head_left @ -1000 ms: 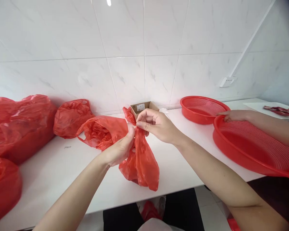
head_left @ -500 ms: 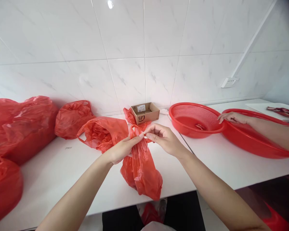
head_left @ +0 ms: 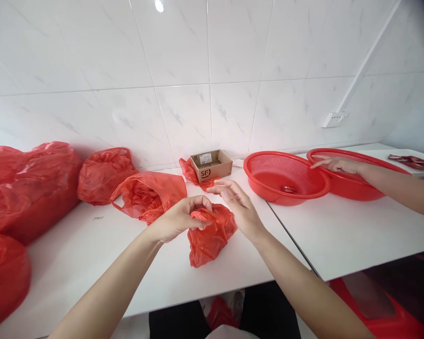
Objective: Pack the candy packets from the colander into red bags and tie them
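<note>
My left hand (head_left: 178,218) is closed on the top of a small red plastic bag (head_left: 209,235) that rests bunched on the white table (head_left: 92,254). My right hand (head_left: 235,202) hovers just right of the bag with its fingers spread and blurred, holding nothing. An open red bag (head_left: 150,194) with red contents lies just behind my left hand. A small cardboard box (head_left: 212,165) stands at the back by the wall.
Large filled red bags (head_left: 28,183) crowd the left side, another (head_left: 104,174) by the wall. Two red plastic baskets (head_left: 286,176) (head_left: 353,179) sit at the right; another person's hand (head_left: 334,164) rests on the far one. Red items (head_left: 413,161) lie far right.
The small bag has dropped from hanging between both hands to lying bunched on the table. My right hand let go and opened. The other person's baskets slid back and right.
</note>
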`<action>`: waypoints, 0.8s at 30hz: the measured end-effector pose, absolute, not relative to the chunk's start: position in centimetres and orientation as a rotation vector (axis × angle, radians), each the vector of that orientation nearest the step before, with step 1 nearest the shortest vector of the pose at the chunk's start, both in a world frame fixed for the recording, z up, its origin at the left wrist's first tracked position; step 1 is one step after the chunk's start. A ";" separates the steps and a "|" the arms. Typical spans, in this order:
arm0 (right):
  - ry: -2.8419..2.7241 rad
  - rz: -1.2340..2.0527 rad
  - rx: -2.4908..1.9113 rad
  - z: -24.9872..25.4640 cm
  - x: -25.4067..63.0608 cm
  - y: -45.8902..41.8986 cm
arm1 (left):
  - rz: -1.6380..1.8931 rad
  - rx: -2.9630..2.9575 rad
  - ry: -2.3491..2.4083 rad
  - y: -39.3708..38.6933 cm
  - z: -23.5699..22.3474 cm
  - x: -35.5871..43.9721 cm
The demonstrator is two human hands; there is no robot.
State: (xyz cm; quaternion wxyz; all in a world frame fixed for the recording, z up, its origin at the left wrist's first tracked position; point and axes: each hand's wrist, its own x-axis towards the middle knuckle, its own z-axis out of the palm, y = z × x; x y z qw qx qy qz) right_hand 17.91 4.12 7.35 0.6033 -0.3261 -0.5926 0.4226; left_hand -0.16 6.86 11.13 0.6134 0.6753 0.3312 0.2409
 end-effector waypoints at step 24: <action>-1.569 0.894 -1.021 4.8 19.8 5.5 | 1.052 1.932 1.076 6.6 8.5 -0.9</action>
